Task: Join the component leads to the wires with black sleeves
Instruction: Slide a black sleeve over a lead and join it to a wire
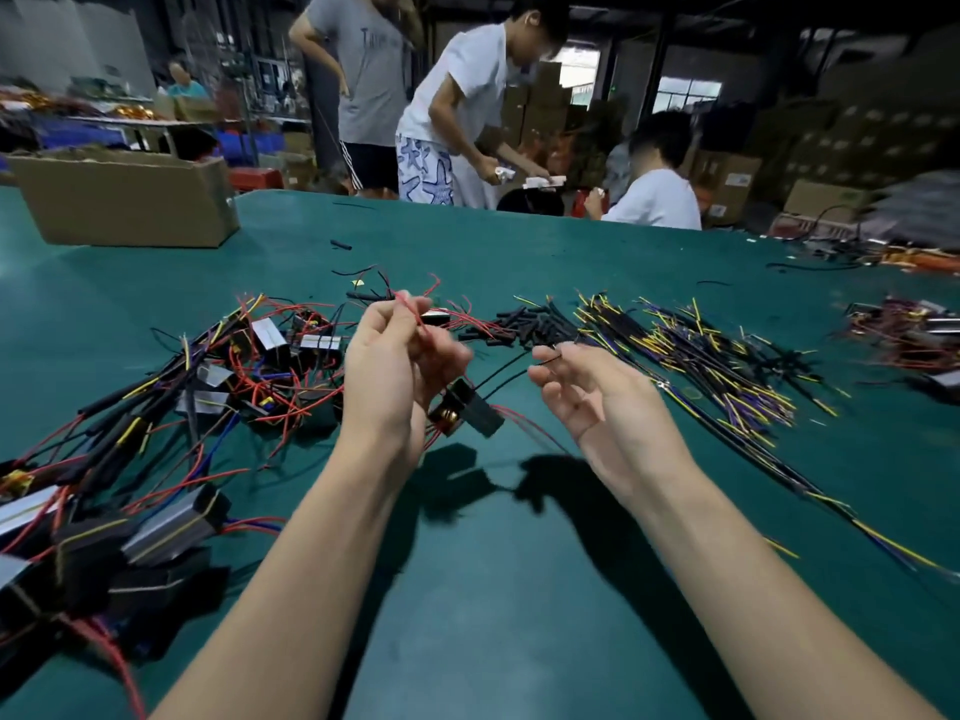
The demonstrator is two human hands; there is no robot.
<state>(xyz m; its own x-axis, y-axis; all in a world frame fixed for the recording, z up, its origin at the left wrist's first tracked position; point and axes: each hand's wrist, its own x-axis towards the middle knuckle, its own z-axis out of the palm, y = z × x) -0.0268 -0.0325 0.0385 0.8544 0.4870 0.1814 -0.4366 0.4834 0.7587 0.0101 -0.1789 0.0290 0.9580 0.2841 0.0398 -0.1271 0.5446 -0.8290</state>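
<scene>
Centrally, mid-frame: left hand (395,366), grip pinching a red lead (413,317) that runs up-left to down-right; black component (467,407) hangs below it, above the green surface (519,563). Right hand (587,392), fingers loosely curled, pinches a thin black wire (511,363).

Green table (519,589), red lead (415,317), black component (470,407), yellow-and-black wires (701,350).

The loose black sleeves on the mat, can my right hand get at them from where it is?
Probably yes: the black sleeves lie just beyond the right hand, nothing between, though its fingertips pinch a thin black wire.
</scene>
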